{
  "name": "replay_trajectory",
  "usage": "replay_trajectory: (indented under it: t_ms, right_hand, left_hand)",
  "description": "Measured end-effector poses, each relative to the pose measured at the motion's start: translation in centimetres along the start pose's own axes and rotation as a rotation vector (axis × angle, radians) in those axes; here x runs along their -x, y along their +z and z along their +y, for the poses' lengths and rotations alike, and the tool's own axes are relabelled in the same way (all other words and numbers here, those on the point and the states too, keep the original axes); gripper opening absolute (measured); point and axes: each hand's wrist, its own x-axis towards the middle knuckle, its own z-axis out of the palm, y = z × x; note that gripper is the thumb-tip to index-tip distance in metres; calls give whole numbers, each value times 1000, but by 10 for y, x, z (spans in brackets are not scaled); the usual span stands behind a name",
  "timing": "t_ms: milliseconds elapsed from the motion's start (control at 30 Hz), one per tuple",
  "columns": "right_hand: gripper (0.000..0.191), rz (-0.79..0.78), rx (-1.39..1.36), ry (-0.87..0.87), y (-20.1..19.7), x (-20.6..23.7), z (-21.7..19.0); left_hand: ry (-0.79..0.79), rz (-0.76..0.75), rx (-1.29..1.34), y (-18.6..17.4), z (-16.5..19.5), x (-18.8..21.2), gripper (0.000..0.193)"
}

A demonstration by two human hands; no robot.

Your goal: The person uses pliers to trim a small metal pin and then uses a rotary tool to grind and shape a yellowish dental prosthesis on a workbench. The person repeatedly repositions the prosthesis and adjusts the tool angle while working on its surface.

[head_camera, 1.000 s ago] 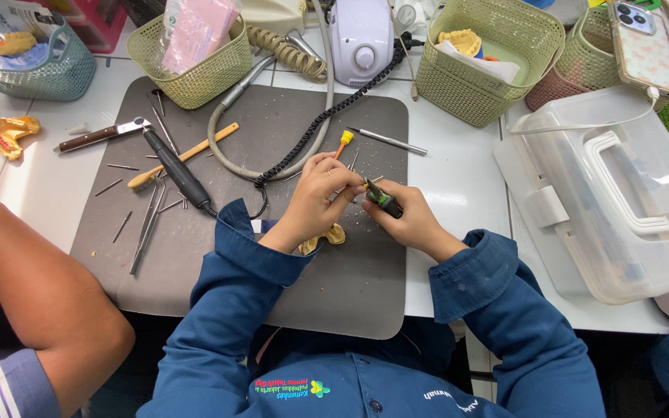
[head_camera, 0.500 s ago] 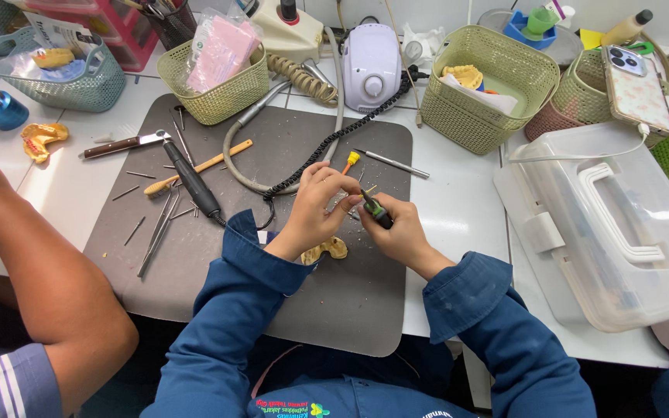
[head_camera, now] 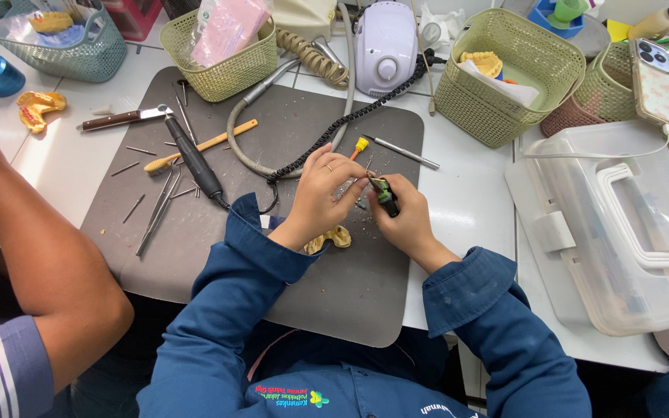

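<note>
My right hand (head_camera: pixel 403 220) grips small pliers with green and black handles (head_camera: pixel 386 197), jaws pointing up-left. My left hand (head_camera: pixel 324 192) meets the pliers' tip with pinched fingers, on something too small to make out, perhaps a thin wire. Both hands hover over the dark grey work mat (head_camera: pixel 327 294). A yellowish dental cast (head_camera: pixel 333 238) lies on the mat just under my left wrist. Both my sleeves are blue.
On the mat lie a black handpiece (head_camera: pixel 193 159) with coiled cord, a knife (head_camera: pixel 121 118), a wooden tool and several thin wires. Green baskets (head_camera: pixel 497 97), a white motor unit (head_camera: pixel 385 48) and a clear plastic case (head_camera: pixel 621 224) surround it. Another person's arm (head_camera: pixel 32 248) rests at left.
The view has drifted slightly, so the desk sits a little lower in the frame. My hands stay together at the pliers with only small finger movements.
</note>
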Motion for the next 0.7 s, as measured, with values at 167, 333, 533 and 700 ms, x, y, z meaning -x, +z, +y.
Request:
replay_trajectory:
  t_ms: [167, 333, 533, 700]
  right_hand:
    - [15, 17, -26, 37, 1, -2, 0]
    - [13, -33, -47, 124, 1, 1, -4]
    - [11, -61, -106, 131, 3, 3, -2]
    - [9, -219, -178, 146, -2, 7, 4]
  left_hand:
    - [23, 16, -32, -2, 0, 0, 7]
    - [52, 14, -24, -5, 4, 0, 8]
    - [121, 24, 24, -9, 7, 0, 9]
    - [128, -59, 101, -12, -2, 0, 9]
